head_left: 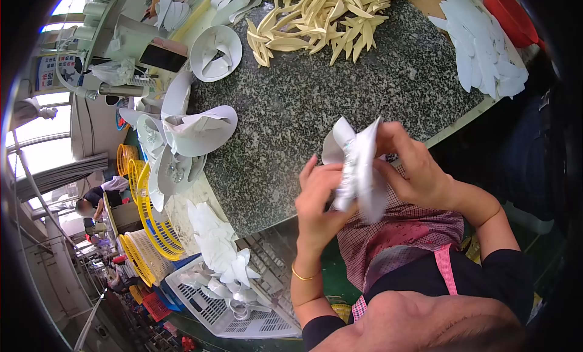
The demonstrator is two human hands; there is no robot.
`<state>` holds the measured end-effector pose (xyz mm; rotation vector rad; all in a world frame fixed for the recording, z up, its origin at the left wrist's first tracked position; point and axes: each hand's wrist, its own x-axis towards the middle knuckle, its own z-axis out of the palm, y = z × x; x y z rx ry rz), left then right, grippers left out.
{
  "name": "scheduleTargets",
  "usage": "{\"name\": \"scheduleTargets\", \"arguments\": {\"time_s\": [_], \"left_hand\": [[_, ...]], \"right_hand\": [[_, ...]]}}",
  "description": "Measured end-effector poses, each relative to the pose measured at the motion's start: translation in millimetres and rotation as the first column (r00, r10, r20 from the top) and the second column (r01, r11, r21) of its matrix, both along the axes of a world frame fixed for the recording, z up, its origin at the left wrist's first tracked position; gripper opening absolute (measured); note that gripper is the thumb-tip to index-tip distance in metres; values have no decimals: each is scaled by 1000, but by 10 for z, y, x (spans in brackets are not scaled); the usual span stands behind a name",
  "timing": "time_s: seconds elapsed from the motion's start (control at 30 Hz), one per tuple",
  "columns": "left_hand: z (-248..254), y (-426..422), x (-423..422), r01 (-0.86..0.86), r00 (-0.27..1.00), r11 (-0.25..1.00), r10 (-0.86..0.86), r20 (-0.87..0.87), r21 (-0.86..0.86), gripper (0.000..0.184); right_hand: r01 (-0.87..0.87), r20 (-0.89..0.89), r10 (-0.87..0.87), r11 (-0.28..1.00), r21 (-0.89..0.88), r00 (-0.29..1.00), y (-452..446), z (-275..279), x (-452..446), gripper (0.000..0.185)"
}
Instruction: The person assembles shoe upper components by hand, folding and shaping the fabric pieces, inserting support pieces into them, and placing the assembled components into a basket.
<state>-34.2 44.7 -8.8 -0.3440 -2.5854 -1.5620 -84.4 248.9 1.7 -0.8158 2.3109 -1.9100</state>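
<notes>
Your left hand (319,197) and right hand (419,176) grip one white curved sheet (362,170).
It lies between them, long axis pointing away from you, by the granite worktop's (273,127) near edge.

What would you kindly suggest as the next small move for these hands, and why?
I would probably hold the white piece steady with the left hand and gently adjust its edge with the right hand. Both hands are on it beside the stone counter, its parts splay apart at the top, and blur hides how they meet lower down.
</notes>
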Motion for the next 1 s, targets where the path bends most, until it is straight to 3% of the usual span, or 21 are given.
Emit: {"name": "scheduleTargets", "arguments": {"time_s": [0.03, 0.07, 0.17, 0.23, 0.4, 0.5, 0.63, 0.67, 0.7, 0.77, 0.8, 0.83, 0.9, 0.93, 1.0], "left_hand": [[-24, 32, 6, 54, 976, 985, -87, -201, -164, 50], [-70, 102, 50, 41, 962, 989, -78, -262, -143, 38], [-141, 192, 129, -8, 944, 968, -76, -322, -250, 32], [-80, 156, 118, 11, 939, 930, -135, -315, -367, 32], [-43, 138, 170, -36, 937, 846, -155, -312, -531, 37], [-27, 121, 159, -51, 936, 864, -133, -326, -500, 39], [-101, 135, 128, -107, 920, 869, -98, -380, -484, 39], [-90, 139, 119, -96, 926, 882, -92, -367, -462, 40], [-81, 140, 107, -84, 930, 894, -88, -356, -441, 41], [-81, 134, 93, -83, 937, 906, -71, -343, -416, 42], [-82, 120, 77, -70, 942, 910, -75, -326, -410, 42], [-84, 104, 68, -55, 947, 913, -81, -310, -405, 43], [-88, 80, 63, -40, 956, 923, -76, -282, -384, 47], [-92, 68, 61, -24, 965, 929, -76, -253, -369, 50], [-125, 36, 50, -17, 961, 939, -79, -263, -344, 48]], "right_hand": [[31, 22, -30, 999, -34, 999, 14, -1, -2, 38], [43, 108, -38, 998, -41, 993, 31, 1, 1, 45], [9, 393, 70, 981, -194, 917, 72, -83, -64, 39], [159, 531, 157, 851, -501, 833, 26, -16, -46, 36], [177, 627, 66, 932, -317, 776, 26, 63, -135, 27], [177, 668, 34, 953, -246, 743, -62, 127, -142, 23], [27, 509, 51, 989, -144, 859, 27, -146, -234, 15], [-74, 533, 163, 980, -184, 830, 177, -273, -242, 27], [-85, 535, 164, 982, -170, 829, 274, -422, -205, 27], [89, 377, -37, 989, -120, 926, 385, -633, -113, 44], [51, 576, 7, 995, -84, 818, 365, -402, -164, 55], [47, 575, 5, 996, -76, 818, 365, -400, -189, 55], [-74, 399, 98, 994, -75, 912, 370, -405, -242, 53], [20, 383, 20, 995, -100, 923, 338, -444, -216, 49], [-56, 438, 110, 989, -134, 892, 214, -285, -319, 43]]}}
